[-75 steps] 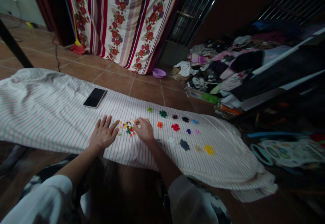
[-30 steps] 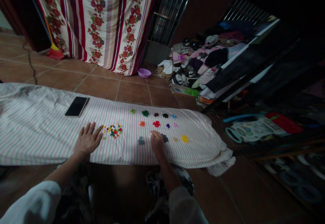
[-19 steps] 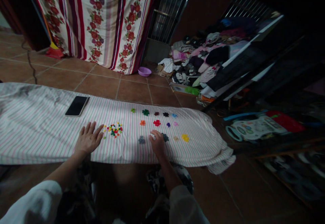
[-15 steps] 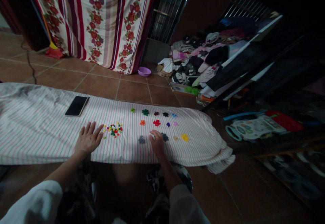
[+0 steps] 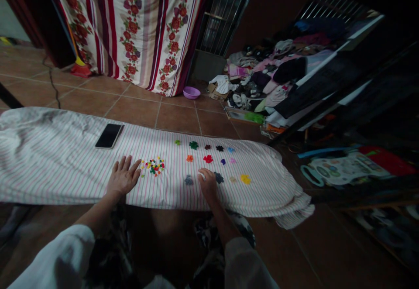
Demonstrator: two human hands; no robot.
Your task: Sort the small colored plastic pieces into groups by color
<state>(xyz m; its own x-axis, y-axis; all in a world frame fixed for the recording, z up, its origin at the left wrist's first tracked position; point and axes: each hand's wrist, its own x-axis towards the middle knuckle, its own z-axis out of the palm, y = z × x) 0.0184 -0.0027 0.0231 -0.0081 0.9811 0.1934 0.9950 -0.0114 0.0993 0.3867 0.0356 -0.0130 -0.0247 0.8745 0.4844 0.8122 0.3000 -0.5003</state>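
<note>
A striped pink-and-white cloth (image 5: 65, 166) covers a long board in front of me. My left hand (image 5: 123, 177) lies flat on it with fingers spread, just left of a mixed heap of tiny coloured pieces (image 5: 153, 166). My right hand (image 5: 207, 183) rests with fingers curled on a small white cluster (image 5: 200, 174), between a grey cluster (image 5: 188, 179) and a dark blue cluster (image 5: 219, 177). Other sorted clusters lie beyond: green (image 5: 194, 145), red (image 5: 207, 159), orange (image 5: 189, 158), yellow (image 5: 245, 178). What the right fingers pinch is too small to make out.
A black phone (image 5: 109, 135) lies on the cloth at the far left. Behind stand a floral striped curtain (image 5: 144, 27), a purple bowl (image 5: 191, 92) on the tiled floor and a heap of clothes (image 5: 268, 79). A toy (image 5: 340, 169) lies at right.
My right hand left the mixed heap and moved right to the white cluster, where it has stayed. My left hand has stayed flat. The view shifted slightly.
</note>
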